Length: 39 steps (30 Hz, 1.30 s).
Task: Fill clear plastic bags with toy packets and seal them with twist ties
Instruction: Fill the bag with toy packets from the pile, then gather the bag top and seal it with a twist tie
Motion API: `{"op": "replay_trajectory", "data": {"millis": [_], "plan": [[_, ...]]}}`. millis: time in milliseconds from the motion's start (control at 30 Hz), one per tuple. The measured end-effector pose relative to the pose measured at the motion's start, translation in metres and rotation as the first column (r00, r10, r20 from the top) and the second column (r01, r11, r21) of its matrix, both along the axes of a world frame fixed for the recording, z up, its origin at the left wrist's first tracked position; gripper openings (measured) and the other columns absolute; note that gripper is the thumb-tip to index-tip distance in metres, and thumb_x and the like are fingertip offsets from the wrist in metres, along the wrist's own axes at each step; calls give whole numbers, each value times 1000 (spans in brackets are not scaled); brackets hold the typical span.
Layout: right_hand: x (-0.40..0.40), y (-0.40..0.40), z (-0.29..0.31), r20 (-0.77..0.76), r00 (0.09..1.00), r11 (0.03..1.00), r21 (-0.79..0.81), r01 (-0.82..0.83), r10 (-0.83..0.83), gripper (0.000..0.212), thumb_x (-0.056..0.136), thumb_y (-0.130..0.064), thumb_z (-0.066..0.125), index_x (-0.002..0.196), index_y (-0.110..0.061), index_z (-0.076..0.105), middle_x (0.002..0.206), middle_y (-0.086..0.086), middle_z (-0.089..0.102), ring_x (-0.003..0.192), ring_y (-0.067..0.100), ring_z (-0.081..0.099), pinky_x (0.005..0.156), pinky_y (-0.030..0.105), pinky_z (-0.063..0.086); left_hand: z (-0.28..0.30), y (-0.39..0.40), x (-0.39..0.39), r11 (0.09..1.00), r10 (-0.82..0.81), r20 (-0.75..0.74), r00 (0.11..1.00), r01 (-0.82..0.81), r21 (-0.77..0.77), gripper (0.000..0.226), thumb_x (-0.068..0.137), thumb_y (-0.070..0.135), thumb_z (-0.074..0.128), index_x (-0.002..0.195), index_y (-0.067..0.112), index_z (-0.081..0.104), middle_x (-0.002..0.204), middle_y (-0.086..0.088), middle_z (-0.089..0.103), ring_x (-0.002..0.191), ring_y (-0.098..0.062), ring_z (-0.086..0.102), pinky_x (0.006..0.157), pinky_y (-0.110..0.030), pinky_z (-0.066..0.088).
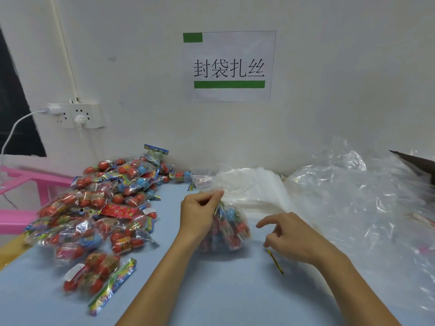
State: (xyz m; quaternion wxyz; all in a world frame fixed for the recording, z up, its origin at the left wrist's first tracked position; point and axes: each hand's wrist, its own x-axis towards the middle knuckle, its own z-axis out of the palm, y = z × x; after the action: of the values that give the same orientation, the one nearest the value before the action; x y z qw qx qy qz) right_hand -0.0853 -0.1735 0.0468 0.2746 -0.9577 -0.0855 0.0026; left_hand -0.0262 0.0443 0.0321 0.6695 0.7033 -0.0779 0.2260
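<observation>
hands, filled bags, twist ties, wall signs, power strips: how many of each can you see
hands: 2, left and right
filled bags: 1, neck pinched by the left hand
twist ties: 1, at the right hand
signs: 1
power strips: 1
total: 6

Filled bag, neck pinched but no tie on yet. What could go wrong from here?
1. Only the left hand pinches the filled bag at its neck; a slip could let it reopen.
2. The right hand holds the twist tie low and loosely; it might drop.
3. The loose packet pile lies close beside and could get knocked.
</observation>
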Motion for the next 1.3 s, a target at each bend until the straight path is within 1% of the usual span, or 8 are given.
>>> {"op": "replay_trajectory", "data": {"millis": [133, 233, 533, 833, 933, 1067, 1200, 1300], "plan": [[1, 0, 2, -7, 999, 999, -40, 33, -33, 55, 74, -14, 41, 118, -36, 66, 77, -16, 75, 87, -4, 66, 85, 26, 55, 0, 1, 0, 1000, -2, -11, 1000, 2, -3, 11, 87, 20, 75, 98, 17, 78, 86, 21, 74, 90, 6, 69, 76, -7, 51], [2, 0, 2, -55, 997, 994, -94, 48, -53, 57, 74, -13, 45, 123, -35, 66, 99, -10, 74, 96, 5, 66, 91, 33, 55, 0, 1, 0, 1000, -6, -15, 1000, 5, -13, 12, 87, 20, 75, 99, 16, 78, 87, 20, 74, 90, 6, 69, 76, -7, 51], [11, 7, -10, 2, 997, 952, -296, 75, -78, 56, 87, -17, 60, 138, -41, 54, 130, -8, 62, 118, 11, 60, 97, 27, 49, 1, 1, 0, 1000, -8, -35, 999, 8, -8, 16, 88, 23, 74, 101, 14, 78, 95, 12, 76, 91, 3, 69, 78, -10, 53], [12, 8, -11, 207, 966, 984, -50, 169, -155, 57, 83, -6, 39, 127, -34, 64, 99, -11, 73, 105, 12, 61, 91, 33, 52, 0, 2, 1, 1000, -17, -48, 999, 17, -4, 18, 87, 26, 74, 102, 16, 78, 97, 12, 76, 93, 2, 69, 81, -11, 54], [12, 6, -10, 262, 946, 982, 37, 186, -190, 56, 84, -5, 39, 123, -35, 65, 83, -20, 68, 88, 9, 59, 79, 30, 52, 0, 2, 0, 1000, -17, -40, 999, 17, -1, 17, 87, 24, 74, 101, 15, 78, 96, 12, 76, 92, 3, 69, 79, -10, 53], [13, 5, -11, 282, 935, 975, 123, 187, -215, 52, 83, -1, 41, 118, -29, 68, 82, -18, 67, 74, 6, 55, 72, 28, 50, 0, 2, 0, 1000, -17, -36, 999, 17, 9, 18, 88, 24, 74, 102, 13, 78, 96, 7, 77, 91, 0, 70, 79, -12, 54], [13, 2, -8, 220, 949, 973, 10, 231, -227, 44, 82, -2, 42, 97, -24, 76, 94, -13, 64, 92, 13, 63, 78, 29, 53, 0, 2, 0, 1000, -21, -49, 999, 21, 3, 17, 88, 25, 74, 101, 16, 78, 94, 13, 76, 91, 2, 69, 79, -11, 54], [11, 0, -6, 137, 971, 969, -120, 214, -197, 46, 75, -1, 41, 87, -28, 76, 91, -15, 64, 69, 2, 56, 56, 18, 41, 0, 3, -1, 1000, -28, -53, 998, 28, -2, 15, 88, 24, 74, 101, 17, 78, 92, 18, 75, 90, 5, 69, 77, -10, 54]]}}
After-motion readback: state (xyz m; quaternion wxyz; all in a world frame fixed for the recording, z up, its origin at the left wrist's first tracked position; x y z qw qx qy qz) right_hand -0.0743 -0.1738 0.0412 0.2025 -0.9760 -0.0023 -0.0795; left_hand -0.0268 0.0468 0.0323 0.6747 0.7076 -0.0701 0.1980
